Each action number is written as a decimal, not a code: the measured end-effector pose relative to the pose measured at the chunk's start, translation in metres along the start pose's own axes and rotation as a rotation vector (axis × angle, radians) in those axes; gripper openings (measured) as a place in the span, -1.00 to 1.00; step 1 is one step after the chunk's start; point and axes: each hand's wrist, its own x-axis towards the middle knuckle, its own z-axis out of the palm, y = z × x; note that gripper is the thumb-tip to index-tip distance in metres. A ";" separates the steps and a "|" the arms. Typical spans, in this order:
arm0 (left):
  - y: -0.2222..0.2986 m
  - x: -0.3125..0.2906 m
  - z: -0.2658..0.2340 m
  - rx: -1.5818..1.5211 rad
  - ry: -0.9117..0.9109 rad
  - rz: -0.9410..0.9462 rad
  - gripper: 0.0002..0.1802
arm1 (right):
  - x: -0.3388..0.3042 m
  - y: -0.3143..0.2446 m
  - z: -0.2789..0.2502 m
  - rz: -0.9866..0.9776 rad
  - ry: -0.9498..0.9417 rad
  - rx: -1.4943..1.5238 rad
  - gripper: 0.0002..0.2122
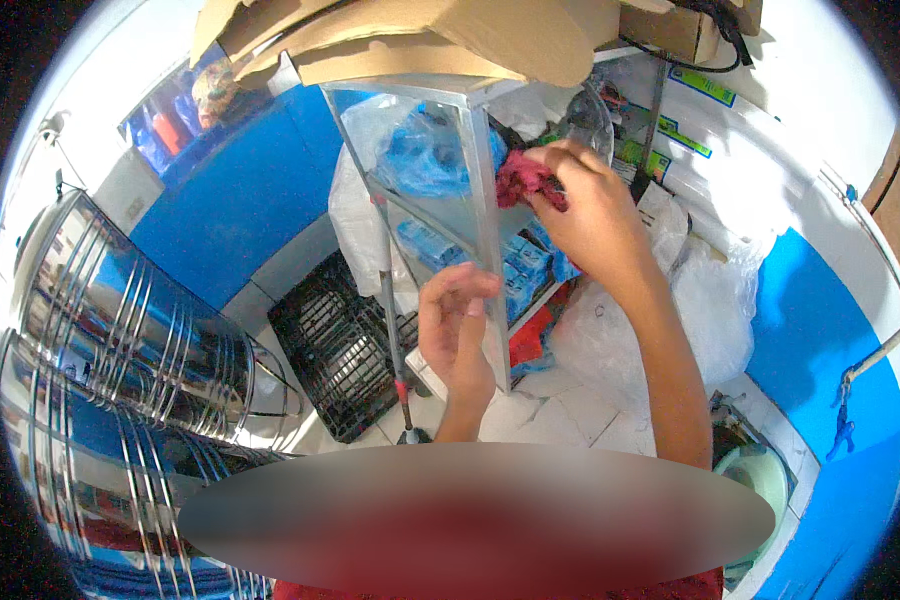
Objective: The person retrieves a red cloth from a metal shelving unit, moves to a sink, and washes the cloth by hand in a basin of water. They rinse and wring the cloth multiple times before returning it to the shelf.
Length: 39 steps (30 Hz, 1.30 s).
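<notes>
A crumpled dark red cloth (523, 179) is pinched in the fingers of my right hand (592, 205). It lies against the upper part of an upright metal post (482, 160) at the corner of a shelf unit. Lower down, my left hand (457, 325) hovers close to the same post with loosely bent fingers, and nothing shows in it. Behind the post, a blue plastic bag (425, 155) sits on the upper shelf. Blue packages (525, 265) are stacked on the shelf below.
Cardboard sheets (420, 45) cover the unit's top. A black plastic crate (340, 350) and a thin pole (388, 300) stand to its left. Shiny metal racks (140, 330) fill the left side. Clear plastic bags (620, 340) lie at right, with a pale green bucket (760, 490) nearer.
</notes>
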 end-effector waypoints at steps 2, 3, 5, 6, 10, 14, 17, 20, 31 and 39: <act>-0.003 0.002 -0.006 0.016 -0.026 -0.079 -0.61 | 0.008 -0.004 0.007 0.022 -0.130 -0.102 -0.76; -0.005 0.003 -0.007 0.030 -0.040 -0.126 -0.59 | 0.009 -0.006 0.008 0.001 -0.141 -0.166 -0.78; -0.010 0.002 -0.006 0.051 -0.043 -0.125 -0.55 | 0.011 -0.010 0.012 -0.181 -0.111 -0.297 -0.78; -0.012 0.002 -0.005 0.051 -0.045 -0.122 -0.53 | 0.012 -0.011 0.012 -0.213 -0.148 -0.385 -0.77; -0.022 0.002 0.003 0.385 -0.038 0.004 -0.43 | 0.022 -0.007 -0.004 -0.215 -0.390 -0.270 -0.78; -0.026 0.009 -0.002 0.471 -0.032 0.019 -0.42 | 0.024 -0.003 -0.034 -0.187 -0.470 -0.094 -0.70; -0.032 0.009 -0.001 0.422 -0.018 0.048 -0.42 | 0.019 -0.001 -0.051 -0.043 -0.238 -0.126 -0.73; -0.040 0.006 0.003 0.404 0.028 0.060 -0.41 | 0.010 -0.002 -0.050 0.023 -0.168 -0.204 -0.70; -0.028 -0.042 0.012 -0.182 -0.300 0.025 -0.73 | -0.165 0.007 -0.059 0.848 0.747 0.960 -0.63; -0.043 -0.111 0.100 -0.260 -1.237 -0.673 -0.65 | -0.292 -0.012 -0.101 0.869 1.217 0.893 -0.59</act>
